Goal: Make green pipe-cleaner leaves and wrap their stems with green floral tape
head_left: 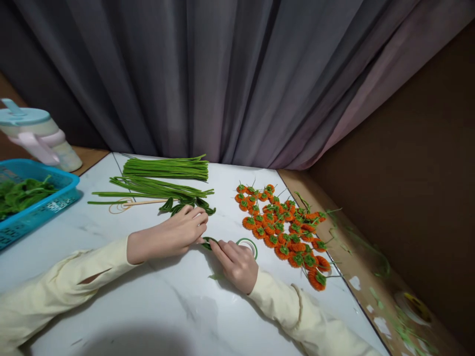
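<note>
Between my two hands, low over the white table, is a small dark green leaf-shaped piece (208, 242), apparently of pipe cleaner. My left hand (174, 231) pinches its left end, and my right hand (237, 261) has its fingers closed on the right end. Just beyond my left hand lie several dark green leaf pieces (202, 203). A roll of green tape (253, 245) rests flat beside my right hand, partly hidden by it. Farther back are a loose bunch of green pipe cleaners (156, 188) and a neat bundle of green pipe cleaners (165, 169).
Many small orange pumpkin-like pieces (274, 220) with green tops spread over the right side of the table (166, 306). At left stand a blue basket (44, 210) with green pieces and a tumbler (40, 136). A thin wooden stick (146, 201) lies near the leaves. Grey curtains (208, 79) hang behind.
</note>
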`<state>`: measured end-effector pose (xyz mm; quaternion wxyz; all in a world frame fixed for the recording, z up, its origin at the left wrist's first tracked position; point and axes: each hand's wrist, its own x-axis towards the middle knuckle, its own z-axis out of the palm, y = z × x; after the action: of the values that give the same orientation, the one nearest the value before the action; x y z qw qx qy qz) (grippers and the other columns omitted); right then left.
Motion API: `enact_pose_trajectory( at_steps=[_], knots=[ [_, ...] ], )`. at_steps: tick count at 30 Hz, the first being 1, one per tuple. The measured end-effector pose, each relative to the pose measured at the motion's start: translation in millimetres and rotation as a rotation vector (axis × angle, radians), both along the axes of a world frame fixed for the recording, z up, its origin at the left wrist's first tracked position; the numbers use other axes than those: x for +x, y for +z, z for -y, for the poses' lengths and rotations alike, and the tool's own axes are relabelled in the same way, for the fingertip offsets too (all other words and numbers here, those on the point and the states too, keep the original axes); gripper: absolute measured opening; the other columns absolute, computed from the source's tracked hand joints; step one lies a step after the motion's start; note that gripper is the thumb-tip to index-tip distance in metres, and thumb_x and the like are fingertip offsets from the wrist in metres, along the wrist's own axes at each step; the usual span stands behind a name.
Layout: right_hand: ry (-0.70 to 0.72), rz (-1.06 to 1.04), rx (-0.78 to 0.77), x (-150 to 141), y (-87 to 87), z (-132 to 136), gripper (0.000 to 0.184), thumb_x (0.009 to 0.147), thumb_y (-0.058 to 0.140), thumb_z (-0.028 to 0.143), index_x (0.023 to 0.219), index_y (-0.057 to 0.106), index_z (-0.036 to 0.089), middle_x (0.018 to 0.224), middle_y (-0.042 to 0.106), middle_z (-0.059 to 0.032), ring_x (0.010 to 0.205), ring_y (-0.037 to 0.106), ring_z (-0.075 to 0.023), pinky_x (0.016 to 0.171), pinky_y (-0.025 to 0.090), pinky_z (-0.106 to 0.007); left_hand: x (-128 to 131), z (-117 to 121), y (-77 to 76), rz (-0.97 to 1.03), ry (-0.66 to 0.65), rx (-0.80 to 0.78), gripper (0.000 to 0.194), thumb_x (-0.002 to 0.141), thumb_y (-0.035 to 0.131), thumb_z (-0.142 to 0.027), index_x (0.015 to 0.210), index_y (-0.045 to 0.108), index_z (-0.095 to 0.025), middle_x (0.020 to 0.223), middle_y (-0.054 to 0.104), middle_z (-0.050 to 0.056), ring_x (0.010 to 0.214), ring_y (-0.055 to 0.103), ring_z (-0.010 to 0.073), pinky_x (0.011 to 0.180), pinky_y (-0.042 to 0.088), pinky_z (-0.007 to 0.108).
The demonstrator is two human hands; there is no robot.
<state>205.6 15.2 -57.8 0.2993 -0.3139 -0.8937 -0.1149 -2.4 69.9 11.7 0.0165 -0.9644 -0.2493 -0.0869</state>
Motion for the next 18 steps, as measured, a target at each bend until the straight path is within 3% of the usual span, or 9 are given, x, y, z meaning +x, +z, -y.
enact_pose_trajectory(
  at_steps=[2, 4, 8, 10, 13, 15, 18],
  knots=[
    [0.001, -0.019, 0.002, -1, 3.8, 3, 0.041, 0.088, 0.035, 0.006, 0.127, 0.047, 0.010, 0.086, 0.066, -0.0112, 0.066, 0.057, -0.0179, 0.048, 0.036, -0.028, 3, 2, 0.4, 0.020, 0.069, 0.024, 0.018, 0.090, 0.041, -0.012, 0.075, 0.052, -0.014, 0.085, 0.053, 0.008, 0.086, 0.046, 0.0245, 0.072, 0.032, 0.035],
    [-0.008, -0.127, -0.118, -3, 8.4, 5, 0.041, 0.088, 0.041, 0.014, 0.129, 0.045, 0.014, 0.083, 0.066, -0.0097, 0.065, 0.057, -0.0173, 0.049, 0.038, -0.027, 5, 2, 0.5, 0.054, 0.097, 0.076, 0.020, 0.089, 0.039, -0.008, 0.076, 0.053, -0.013, 0.089, 0.055, 0.010, 0.093, 0.047, 0.0264, 0.075, 0.034, 0.036],
    [-0.027, -0.602, -0.683, -8, 15.8, 4, 0.035, 0.086, 0.048, 0.033, 0.118, 0.045, 0.017, 0.076, 0.064, -0.0034, 0.048, 0.050, -0.0104, 0.046, 0.040, -0.022, 8, 5, -0.5, 0.104, 0.018, 0.240, 0.019, 0.092, 0.040, -0.011, 0.087, 0.058, -0.012, 0.103, 0.059, 0.015, 0.111, 0.045, 0.0297, 0.087, 0.034, 0.042],
    [-0.001, -0.818, -0.993, -8, 17.9, -1, 0.026, 0.088, 0.046, 0.039, 0.103, 0.049, 0.017, 0.060, 0.058, 0.0025, 0.040, 0.043, -0.0075, 0.040, 0.035, -0.019, 9, 8, -0.7, 0.163, -0.038, 0.295, 0.019, 0.092, 0.041, -0.010, 0.091, 0.059, -0.013, 0.105, 0.061, 0.013, 0.111, 0.047, 0.0272, 0.089, 0.034, 0.040],
    [0.101, -0.971, -1.337, -5, 19.9, -10, 0.035, 0.086, 0.048, 0.049, 0.082, 0.055, 0.015, 0.048, 0.050, 0.0042, 0.035, 0.040, -0.0066, 0.034, 0.027, -0.018, 9, 12, -0.3, 0.270, -0.151, 0.385, 0.018, 0.091, 0.043, -0.008, 0.090, 0.060, -0.015, 0.100, 0.064, 0.010, 0.105, 0.052, 0.0227, 0.085, 0.036, 0.034],
    [0.207, -1.009, -1.448, -3, 20.9, -13, 0.037, 0.083, 0.054, 0.050, 0.078, 0.058, 0.013, 0.052, 0.056, 0.0008, 0.036, 0.043, -0.0069, 0.033, 0.026, -0.017, 9, 13, 0.0, 0.330, -0.211, 0.426, 0.018, 0.090, 0.044, -0.006, 0.088, 0.059, -0.015, 0.097, 0.064, 0.008, 0.102, 0.053, 0.0208, 0.083, 0.036, 0.032],
    [0.326, -1.054, -1.492, -1, 22.4, -16, 0.032, 0.078, 0.064, 0.043, 0.083, 0.060, 0.012, 0.061, 0.063, -0.0030, 0.038, 0.047, -0.0069, 0.033, 0.029, -0.017, 10, 12, -1.0, 0.403, -0.207, 0.388, 0.016, 0.091, 0.044, -0.008, 0.085, 0.057, -0.014, 0.091, 0.064, 0.007, 0.099, 0.052, 0.0208, 0.082, 0.035, 0.033]
  ],
)
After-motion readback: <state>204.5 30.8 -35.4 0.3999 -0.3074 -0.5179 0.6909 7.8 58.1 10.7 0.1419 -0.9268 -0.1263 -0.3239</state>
